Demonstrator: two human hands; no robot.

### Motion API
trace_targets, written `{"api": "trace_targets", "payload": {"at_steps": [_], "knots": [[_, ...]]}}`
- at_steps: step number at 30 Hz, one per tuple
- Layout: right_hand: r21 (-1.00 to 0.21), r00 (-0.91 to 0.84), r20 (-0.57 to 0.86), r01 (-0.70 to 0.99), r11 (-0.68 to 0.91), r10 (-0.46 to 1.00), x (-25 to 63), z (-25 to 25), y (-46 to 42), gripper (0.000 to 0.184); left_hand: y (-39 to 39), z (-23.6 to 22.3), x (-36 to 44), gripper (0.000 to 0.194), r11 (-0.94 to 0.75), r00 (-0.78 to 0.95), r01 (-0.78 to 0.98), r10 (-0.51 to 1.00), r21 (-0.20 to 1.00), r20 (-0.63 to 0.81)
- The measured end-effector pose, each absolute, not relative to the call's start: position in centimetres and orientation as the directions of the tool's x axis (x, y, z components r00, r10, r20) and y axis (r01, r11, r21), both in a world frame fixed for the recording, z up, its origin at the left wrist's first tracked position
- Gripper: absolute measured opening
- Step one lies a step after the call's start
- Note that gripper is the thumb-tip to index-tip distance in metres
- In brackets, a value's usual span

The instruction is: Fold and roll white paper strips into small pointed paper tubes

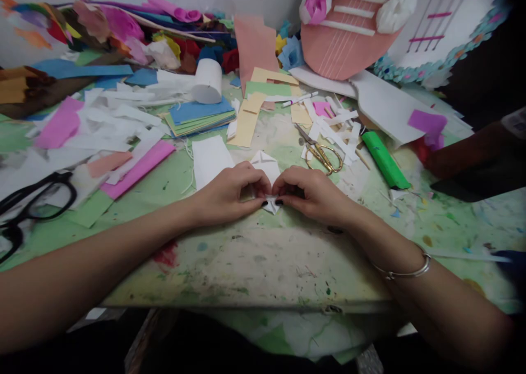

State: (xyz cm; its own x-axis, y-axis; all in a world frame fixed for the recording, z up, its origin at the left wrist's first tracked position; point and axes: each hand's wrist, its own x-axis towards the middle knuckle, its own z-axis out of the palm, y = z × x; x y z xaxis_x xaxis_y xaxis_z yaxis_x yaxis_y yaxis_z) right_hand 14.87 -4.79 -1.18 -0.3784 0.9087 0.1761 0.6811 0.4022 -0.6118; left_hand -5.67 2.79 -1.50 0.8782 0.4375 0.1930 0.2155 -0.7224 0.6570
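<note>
A small piece of folded white paper (267, 168) lies near the middle of the table, its creased near end poking out below my fingers. My left hand (242, 190) pinches it from the left, thumb and fingers closed. From the right, my right hand (306, 193) pinches the same paper, and both thumbs almost meet. Part of the paper is hidden behind my fingers. Just left of it sits a flat white sheet (211, 159). Gold-handled scissors (322, 152) rest beyond my right hand.
A stack of coloured paper (201, 116) and a white roll (208, 81) stand behind. White strips (119, 116) cover the left, near black glasses (41, 198). A green packet (385, 160) lies right. A pink paper guitar-like shape (349, 34) leans at the back.
</note>
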Motion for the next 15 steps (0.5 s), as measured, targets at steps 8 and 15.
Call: {"api": "trace_targets", "payload": {"at_steps": [8, 15], "knots": [[-0.670, -0.341, 0.144, 0.657, 0.345, 0.929, 14.83, -1.25, -4.72, 0.006, 2.68, -1.53, -5.59, 0.008, -0.737, 0.875, 0.203, 0.432, 0.645, 0.218], [-0.686, -0.338, 0.129, 0.649, 0.330, 0.932, 14.83, -1.12, -4.84, 0.013, 2.64, -1.60, -5.52, 0.007, -0.745, 0.869, 0.207, 0.438, 0.634, 0.231]]}}
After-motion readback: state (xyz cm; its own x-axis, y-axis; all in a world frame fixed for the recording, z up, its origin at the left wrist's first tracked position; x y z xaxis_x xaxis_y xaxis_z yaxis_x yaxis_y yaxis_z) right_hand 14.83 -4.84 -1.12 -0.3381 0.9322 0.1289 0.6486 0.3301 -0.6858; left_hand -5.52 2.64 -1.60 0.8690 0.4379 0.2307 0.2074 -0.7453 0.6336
